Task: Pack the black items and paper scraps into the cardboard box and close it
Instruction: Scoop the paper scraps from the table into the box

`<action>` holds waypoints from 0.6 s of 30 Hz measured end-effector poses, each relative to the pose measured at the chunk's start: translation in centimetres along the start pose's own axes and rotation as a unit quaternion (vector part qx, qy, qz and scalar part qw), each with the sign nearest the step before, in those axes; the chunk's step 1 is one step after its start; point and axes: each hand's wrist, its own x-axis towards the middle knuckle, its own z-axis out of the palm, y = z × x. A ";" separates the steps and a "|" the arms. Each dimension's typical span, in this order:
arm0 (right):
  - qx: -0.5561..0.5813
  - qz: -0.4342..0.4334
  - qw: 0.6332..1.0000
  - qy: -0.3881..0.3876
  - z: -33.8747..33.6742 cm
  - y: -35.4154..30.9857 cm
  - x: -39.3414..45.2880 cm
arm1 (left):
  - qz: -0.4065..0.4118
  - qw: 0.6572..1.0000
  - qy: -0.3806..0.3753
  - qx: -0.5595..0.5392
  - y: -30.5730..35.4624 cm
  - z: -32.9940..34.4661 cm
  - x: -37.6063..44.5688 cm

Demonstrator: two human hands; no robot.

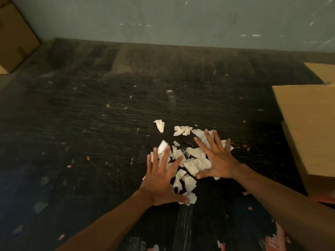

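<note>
Hands gathering paper scraps (188, 165).
Left hand (161, 180) and right hand (215, 156) spread wide, flat on them; next, scoop toward cardboard box (308, 124) right of right hand.

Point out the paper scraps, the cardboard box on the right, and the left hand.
paper scraps (192, 167), head view, on a scrap in the middle of the pile.
cardboard box (308, 124), head view, on its flat top flap.
left hand (159, 183), head view, on its back.
</note>
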 end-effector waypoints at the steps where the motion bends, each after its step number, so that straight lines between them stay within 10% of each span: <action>1: -0.012 -0.007 1.000 -0.008 -0.1 0.2 0.5 | 0.009 1.000 -0.003 0.005 0.5 0.2 0.4; 18: 0.027 0.030 0.978 0.203 2.1 -1.1 1.9 | -0.053 0.994 0.091 0.004 0.8 0.5 5.1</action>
